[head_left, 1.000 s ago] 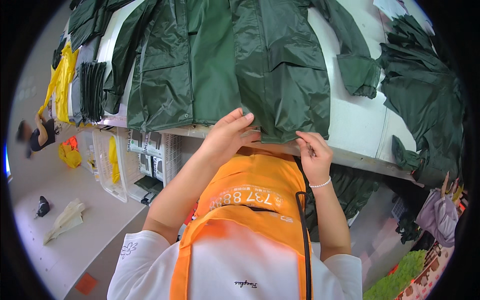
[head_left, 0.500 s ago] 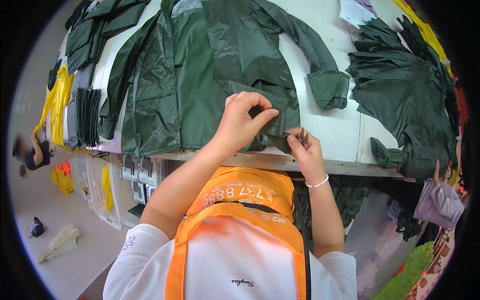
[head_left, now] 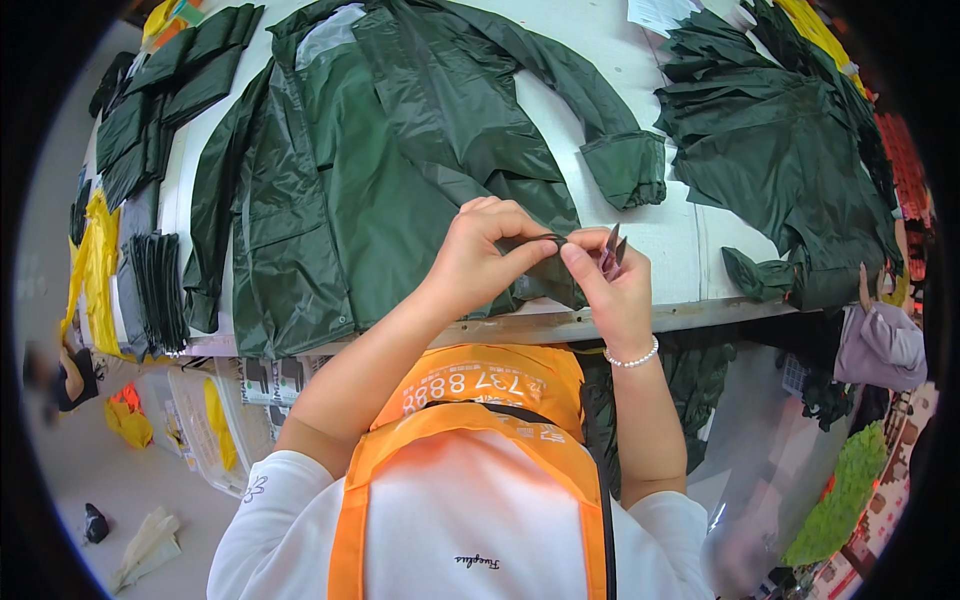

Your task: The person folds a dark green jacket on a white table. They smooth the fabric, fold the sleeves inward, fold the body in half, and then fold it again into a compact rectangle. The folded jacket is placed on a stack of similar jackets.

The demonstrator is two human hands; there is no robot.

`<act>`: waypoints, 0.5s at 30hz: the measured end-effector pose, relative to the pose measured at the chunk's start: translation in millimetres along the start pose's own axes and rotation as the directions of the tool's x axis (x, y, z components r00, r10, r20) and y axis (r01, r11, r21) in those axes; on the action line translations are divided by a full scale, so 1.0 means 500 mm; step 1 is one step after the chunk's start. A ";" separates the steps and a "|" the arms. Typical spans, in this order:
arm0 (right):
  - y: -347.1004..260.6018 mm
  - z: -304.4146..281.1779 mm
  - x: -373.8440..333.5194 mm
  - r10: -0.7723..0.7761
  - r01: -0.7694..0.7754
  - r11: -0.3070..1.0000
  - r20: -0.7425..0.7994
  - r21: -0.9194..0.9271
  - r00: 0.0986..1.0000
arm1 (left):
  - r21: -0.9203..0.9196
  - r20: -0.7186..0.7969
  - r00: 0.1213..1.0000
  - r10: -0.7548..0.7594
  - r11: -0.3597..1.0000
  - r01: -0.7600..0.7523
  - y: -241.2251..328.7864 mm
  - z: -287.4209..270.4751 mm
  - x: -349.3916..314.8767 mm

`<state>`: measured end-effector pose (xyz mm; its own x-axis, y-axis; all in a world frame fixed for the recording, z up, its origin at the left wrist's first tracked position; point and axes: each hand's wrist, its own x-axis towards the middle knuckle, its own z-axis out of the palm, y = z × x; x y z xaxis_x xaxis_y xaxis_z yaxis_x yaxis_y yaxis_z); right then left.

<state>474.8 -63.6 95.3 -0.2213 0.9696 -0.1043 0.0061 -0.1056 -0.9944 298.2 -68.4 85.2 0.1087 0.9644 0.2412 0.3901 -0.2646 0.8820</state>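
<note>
Green jacket (head_left: 365, 180) spread on the desk (head_left: 685, 255); fingers of the left hand (head_left: 492, 250) and right hand (head_left: 615, 285) pinch its near right edge. Snips (head_left: 611, 257) in the right hand, blades bare, could nick the jacket should that grip slip.

Jacket (head_left: 335, 190) lies spread on table (head_left: 680, 250), upper centre, left hand (head_left: 490, 250) and right hand (head_left: 612, 285) meeting at its near edge mid-frame, folded garments (head_left: 205, 65) upper left, stacked pieces (head_left: 158, 290) nearer below them, garment heap (head_left: 780, 170) upper right, basket (head_left: 192, 415) lower left past the table's front edge.
</note>
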 end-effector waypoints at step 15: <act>-0.026 -0.008 0.028 0.257 -0.267 0.951 0.078 0.155 0.963 | 0.032 0.063 0.981 0.183 0.982 -0.186 -0.017 -0.028 0.012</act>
<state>475.5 -47.8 106.9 -0.2872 0.8897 -0.3550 -0.0862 -0.3931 -0.9154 282.7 -60.4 84.8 0.2363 0.8974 0.3727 0.3921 -0.4390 0.8084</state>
